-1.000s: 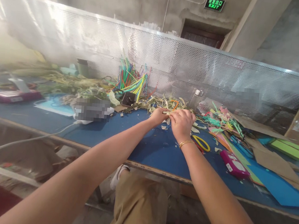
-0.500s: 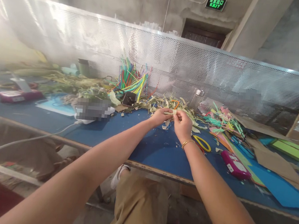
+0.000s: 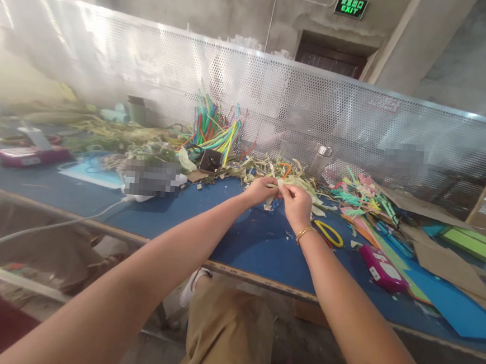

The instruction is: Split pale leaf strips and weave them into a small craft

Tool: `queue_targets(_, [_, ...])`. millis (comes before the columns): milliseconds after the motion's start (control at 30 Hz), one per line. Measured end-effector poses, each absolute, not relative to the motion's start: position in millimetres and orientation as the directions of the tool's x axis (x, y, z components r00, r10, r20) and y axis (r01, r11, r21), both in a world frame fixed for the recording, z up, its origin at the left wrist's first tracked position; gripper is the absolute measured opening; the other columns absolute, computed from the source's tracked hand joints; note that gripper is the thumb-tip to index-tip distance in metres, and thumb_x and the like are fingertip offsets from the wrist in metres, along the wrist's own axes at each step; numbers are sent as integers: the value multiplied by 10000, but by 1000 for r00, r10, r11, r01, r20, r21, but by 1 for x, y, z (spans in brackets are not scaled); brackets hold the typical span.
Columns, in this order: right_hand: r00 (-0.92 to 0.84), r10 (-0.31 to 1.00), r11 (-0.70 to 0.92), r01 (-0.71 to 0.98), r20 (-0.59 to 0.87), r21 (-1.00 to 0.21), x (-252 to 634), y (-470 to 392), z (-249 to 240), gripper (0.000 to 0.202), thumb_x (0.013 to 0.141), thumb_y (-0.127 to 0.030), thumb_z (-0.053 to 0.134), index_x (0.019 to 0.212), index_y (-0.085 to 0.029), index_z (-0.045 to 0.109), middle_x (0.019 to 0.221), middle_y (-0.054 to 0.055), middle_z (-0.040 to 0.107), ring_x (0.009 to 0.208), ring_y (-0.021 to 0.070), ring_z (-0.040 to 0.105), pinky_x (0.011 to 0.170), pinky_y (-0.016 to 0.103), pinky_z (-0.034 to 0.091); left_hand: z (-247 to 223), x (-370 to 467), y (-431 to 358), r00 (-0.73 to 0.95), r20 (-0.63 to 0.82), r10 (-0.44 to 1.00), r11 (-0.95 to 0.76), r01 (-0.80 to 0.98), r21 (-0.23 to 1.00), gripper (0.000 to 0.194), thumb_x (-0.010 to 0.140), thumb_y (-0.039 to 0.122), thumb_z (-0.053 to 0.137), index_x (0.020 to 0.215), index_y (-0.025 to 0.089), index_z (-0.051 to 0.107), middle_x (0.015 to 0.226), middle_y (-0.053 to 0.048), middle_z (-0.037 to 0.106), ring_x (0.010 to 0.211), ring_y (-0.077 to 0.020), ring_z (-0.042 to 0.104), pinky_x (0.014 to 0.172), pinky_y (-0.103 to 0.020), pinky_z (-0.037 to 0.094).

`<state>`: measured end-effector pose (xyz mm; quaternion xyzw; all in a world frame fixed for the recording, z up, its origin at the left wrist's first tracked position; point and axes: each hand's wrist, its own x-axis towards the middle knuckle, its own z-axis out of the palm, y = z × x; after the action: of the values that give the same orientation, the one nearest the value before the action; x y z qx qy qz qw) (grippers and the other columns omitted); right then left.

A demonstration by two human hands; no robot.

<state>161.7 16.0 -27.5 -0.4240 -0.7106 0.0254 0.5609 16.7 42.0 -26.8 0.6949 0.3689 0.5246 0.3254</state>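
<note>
My left hand (image 3: 261,190) and my right hand (image 3: 298,204) meet above the back of the blue table. Between their fingertips is a small pale strip, perhaps dried husk (image 3: 280,183), pinched from both sides. Its lower part is hidden by the fingers. Just behind lies a heap of pale green and cream husk pieces (image 3: 310,186), with a bent orange stem (image 3: 286,170) among them. A yellow loop handle (image 3: 328,233), likely of scissors, rests beside my right wrist.
Colourful pipe cleaners (image 3: 213,126) stand at the back by the perforated metal screen (image 3: 168,58). A clear bottle (image 3: 321,161) is behind the heap. Right are a magenta device (image 3: 383,269), coloured sheets (image 3: 448,299) and cardboard (image 3: 443,256). A white cable (image 3: 97,215) crosses the left edge.
The pale strip has shifted slightly left and down between my fingertips, and my right fingers have closed nearer to the left ones. The arms have barely moved.
</note>
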Motion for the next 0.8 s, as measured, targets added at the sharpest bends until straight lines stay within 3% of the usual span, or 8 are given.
queue_targets(333, [56, 696, 628, 436, 716, -644, 158, 17, -28, 259, 775, -442, 592, 801, -193, 661, 731, 48, 695, 596, 181, 631, 601, 303, 506, -30, 18, 43, 204, 479, 854, -514, 186, 837, 155, 682, 293, 623, 715, 142, 626, 589, 19, 591, 516, -74, 484, 501, -185, 358])
queue_targets(800, [33, 704, 520, 656, 709, -547, 161, 15, -24, 127, 742, -296, 565, 721, -195, 639, 674, 44, 681, 609, 176, 613, 624, 289, 466, -27, 23, 35, 175, 367, 914, -379, 40, 924, 105, 717, 250, 610, 723, 147, 594, 502, 23, 562, 431, -69, 457, 461, -188, 340])
